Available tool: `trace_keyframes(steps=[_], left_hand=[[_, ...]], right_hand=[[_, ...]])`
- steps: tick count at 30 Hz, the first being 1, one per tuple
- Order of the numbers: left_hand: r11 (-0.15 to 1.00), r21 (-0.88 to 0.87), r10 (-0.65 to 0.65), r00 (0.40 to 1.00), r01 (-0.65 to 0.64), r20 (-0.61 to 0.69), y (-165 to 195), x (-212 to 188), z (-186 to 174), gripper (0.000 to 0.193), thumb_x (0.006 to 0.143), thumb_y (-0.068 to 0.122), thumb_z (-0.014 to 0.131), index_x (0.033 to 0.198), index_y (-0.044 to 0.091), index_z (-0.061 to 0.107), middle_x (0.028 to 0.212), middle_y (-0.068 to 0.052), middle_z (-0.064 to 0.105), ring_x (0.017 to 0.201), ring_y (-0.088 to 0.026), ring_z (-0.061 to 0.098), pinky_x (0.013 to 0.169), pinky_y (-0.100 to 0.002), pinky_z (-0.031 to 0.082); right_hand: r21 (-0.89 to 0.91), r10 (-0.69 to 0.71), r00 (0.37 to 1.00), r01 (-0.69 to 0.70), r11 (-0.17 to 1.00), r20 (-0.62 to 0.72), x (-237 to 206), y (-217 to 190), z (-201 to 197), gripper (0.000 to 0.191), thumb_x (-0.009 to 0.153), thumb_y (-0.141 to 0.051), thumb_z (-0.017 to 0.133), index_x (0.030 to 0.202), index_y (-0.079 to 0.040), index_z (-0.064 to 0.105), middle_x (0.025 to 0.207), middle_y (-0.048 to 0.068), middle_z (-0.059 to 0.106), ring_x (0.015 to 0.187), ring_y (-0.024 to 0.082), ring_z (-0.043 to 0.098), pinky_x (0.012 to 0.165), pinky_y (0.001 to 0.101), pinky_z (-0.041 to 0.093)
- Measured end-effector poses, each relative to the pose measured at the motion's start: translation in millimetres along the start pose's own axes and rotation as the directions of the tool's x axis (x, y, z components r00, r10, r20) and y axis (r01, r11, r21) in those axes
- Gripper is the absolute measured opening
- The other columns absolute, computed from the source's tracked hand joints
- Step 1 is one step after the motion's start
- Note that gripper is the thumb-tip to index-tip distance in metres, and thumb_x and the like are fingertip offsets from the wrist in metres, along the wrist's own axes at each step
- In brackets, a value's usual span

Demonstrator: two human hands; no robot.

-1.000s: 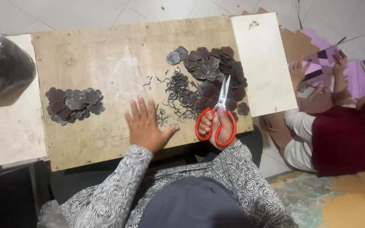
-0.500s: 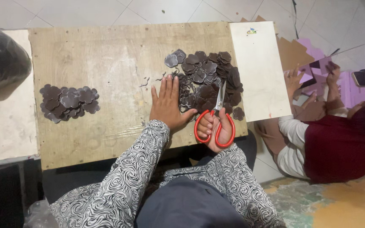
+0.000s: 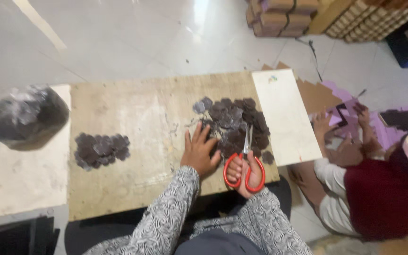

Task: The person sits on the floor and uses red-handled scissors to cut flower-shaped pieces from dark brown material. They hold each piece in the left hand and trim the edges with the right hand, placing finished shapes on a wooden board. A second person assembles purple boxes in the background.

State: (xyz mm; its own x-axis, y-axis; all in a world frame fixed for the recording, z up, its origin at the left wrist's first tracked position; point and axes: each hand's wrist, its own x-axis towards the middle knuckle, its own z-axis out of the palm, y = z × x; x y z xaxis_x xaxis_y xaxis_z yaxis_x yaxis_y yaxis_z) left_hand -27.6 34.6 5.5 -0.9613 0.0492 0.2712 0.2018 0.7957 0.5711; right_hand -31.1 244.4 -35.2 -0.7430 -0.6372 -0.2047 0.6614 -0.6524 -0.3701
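While the left hand (image 3: 199,153) lies flat with fingers spread and released, its fingertips touch the near edge of the large heap of dark cut-outs (image 3: 234,125) on the wooden board (image 3: 138,108). Just beside it, the right hand (image 3: 246,174) grasps red-handled scissors (image 3: 245,163), blades pointing into that heap.

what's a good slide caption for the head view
Left hand on dark cutouts, right hand holding red scissors.

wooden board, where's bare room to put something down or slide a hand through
Bare board runs along the far edge and between the small dark pile and the left hand. The white panel is bare too. Crowded: the big dark pile, around the right hand with scissors.
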Motion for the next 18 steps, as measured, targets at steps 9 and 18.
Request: trace_keyframes(steps=[9,18], left_hand=[[0.947,-0.275,-0.208,0.97,0.167,-0.127,-16,-10,1,0.017,0.097,0.02,0.061,0.11,0.01,0.068,0.112,-0.009,0.07,0.119,-0.026,0.062,0.126,-0.05,0.031],[0.986,-0.108,-0.151,0.941,0.124,-0.303,-29,-2,11,0.04,0.086,0.019,0.066,0.124,0.006,0.065,0.123,-0.015,0.061,0.134,-0.036,0.047,0.122,-0.059,0.019]], right_hand=[[0.007,-0.001,1.0,0.001,1.0,0.015,3,1,5,0.051,0.1,-0.063,0.044,0.085,-0.014,0.044,0.074,-0.001,0.045,0.062,0.012,0.047,0.06,0.0277,0.041],[-0.03,-0.029,1.0,0.029,0.999,0.01,2,3,11,0.043,0.099,-0.053,0.049,0.09,-0.011,0.048,0.08,0.002,0.053,0.068,0.013,0.054,0.062,0.0286,0.045]])
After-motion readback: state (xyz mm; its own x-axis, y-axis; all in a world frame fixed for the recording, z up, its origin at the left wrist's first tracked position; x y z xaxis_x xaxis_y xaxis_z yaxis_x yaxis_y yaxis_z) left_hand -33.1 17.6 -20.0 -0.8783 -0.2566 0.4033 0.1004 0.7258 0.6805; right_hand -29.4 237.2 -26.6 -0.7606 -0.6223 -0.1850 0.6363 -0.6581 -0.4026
